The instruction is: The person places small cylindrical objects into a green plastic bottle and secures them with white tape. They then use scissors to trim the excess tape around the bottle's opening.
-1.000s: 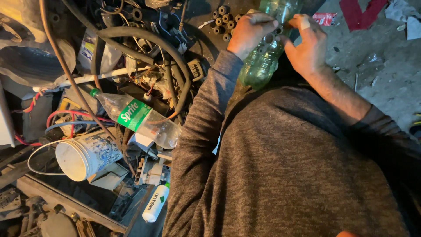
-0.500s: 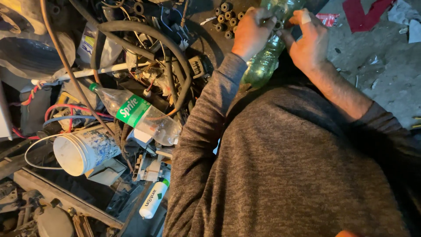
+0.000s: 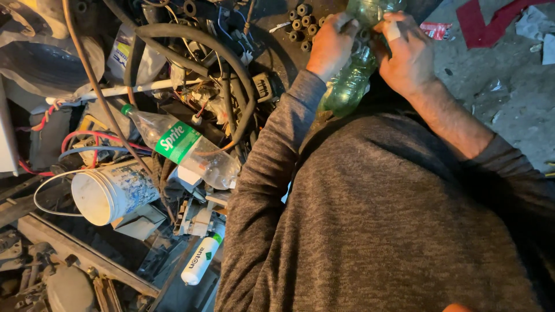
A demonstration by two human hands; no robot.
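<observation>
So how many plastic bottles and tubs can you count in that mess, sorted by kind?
Green-tinted plastic bottle held in both hands: 1
Clear plastic bottle with green label and green cap, lying in the clutter: 1
Small white bottle: 1
White paint-stained plastic tub: 1
Total: 4

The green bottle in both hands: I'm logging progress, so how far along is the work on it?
Done: nothing finished shows. In hand: the left hand and right hand both grip the green plastic bottle near its upper end, which the frame cuts off, so whether the cap is on cannot be told. Left: a clear bottle with a green label and a white bucket lie untouched among the hoses.
</observation>
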